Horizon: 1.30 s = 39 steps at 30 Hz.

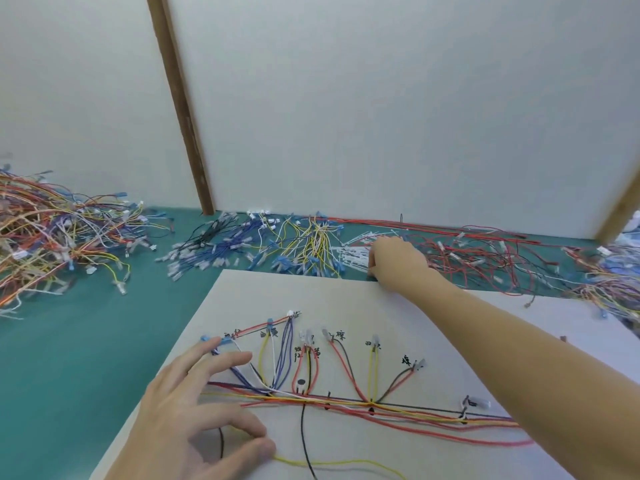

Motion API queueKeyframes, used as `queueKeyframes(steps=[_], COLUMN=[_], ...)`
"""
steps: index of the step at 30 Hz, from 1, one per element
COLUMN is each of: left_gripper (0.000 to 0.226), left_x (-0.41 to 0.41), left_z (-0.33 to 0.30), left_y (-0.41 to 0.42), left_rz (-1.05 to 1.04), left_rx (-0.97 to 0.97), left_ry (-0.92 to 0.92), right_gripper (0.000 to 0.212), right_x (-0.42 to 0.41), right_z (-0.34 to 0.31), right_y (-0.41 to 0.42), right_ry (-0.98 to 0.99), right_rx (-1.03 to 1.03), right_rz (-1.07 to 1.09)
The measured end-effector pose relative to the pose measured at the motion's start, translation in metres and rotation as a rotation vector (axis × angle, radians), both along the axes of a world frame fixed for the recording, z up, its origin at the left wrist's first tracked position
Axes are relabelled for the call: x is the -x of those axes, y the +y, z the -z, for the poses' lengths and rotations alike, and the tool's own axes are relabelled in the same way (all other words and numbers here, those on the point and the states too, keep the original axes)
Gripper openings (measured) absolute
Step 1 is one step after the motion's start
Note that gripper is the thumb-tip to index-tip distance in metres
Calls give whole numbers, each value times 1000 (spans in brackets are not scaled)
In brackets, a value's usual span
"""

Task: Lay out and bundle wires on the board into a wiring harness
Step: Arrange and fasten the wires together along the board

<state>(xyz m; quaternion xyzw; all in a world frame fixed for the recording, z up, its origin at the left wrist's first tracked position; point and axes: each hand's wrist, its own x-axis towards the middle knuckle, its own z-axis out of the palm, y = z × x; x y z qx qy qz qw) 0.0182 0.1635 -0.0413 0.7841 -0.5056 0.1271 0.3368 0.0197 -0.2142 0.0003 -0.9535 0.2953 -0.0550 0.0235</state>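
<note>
Nearest, on the board [346, 292]: left hand [194, 407] spread flat at its lower left corner, fingers straight, fingertips touching the blue-ended wires, thumb by a yellow wire [332, 463] trailing along the board's near edge. Across the board's middle, a bundle [346, 405] of red, yellow, black and white wires lying along a drawn line, with loops branching up to pegs beside handwritten labels. A black wire [304, 441] dropping from the bundle toward the near edge.

Beyond the board's far edge, on the green table [69, 358]: right hand [394, 263] reaching with forearm over the board, fingers curled down into white cable ties [353, 252]; whether gripping any, cannot tell. Left of the ties, yellow-and-white wires [311, 247], then blue-and-black wires [221, 244]. Right of the ties, red wires [478, 258]. Far left of the board, a mixed heap [52, 230]. Behind all, white panels [381, 98] with a wooden post [180, 105].
</note>
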Motion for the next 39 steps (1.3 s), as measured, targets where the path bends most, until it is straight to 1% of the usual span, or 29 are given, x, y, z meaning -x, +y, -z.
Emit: queueKeyframes(steps=[2,5,6,9,11,12,14,16,19,21,23,26,29,35,37,39], left_gripper=[24,34,34,29,25,24,23,29,24,22,27,31,27,18,18,19], left_x=[-1,-8,-11,-19,-24,-26,-25,-23,-23,-21,-15,-5,-5,-3,-4,-5], left_z=[-2,-4,-4,-1,1,3,5,5,3,1,-1,2,5,7,7,6], left_y=[-2,-2,-2,-1,-1,-3,-7,-12,-8,-4,-4,-7,-3,-1,-1,0], left_rz=[26,90,117,151,152,159,147,140,154,141,107,44,20,-14,-17,-15], left_rx=[2,-23,-48,-118,-146,-143,-100,-33,-87,-88,-15,45,22,-17,-28,-32], left_ry=[-13,-27,-37,-62,-82,-96,-76,-42,-75,-90,-33,6,16,55,63,68], right_gripper=[7,11,13,11,22,21,10,23,22,15,9,17,20,12,10,8], right_x=[0,-1,-2,-3,-3,-3,-4,-3,0,3,6,10,14,19,19,20], right_z=[1,3,4,2,-1,-2,-1,2,2,-1,-2,0,1,4,3,3], right_y=[-1,-1,-2,-5,-7,-6,-5,-4,-2,-2,-3,-5,-10,-15,-13,-13], right_ry=[7,23,21,34,49,54,70,86,92,63,2,-70,-121,-300,-332,-323], right_rx=[33,66,60,18,5,2,38,96,108,101,82,30,-62,-196,-207,-197], right_rz=[-10,-22,-26,-26,-18,-22,-46,-77,-93,-98,-87,-86,-102,-71,-53,-38])
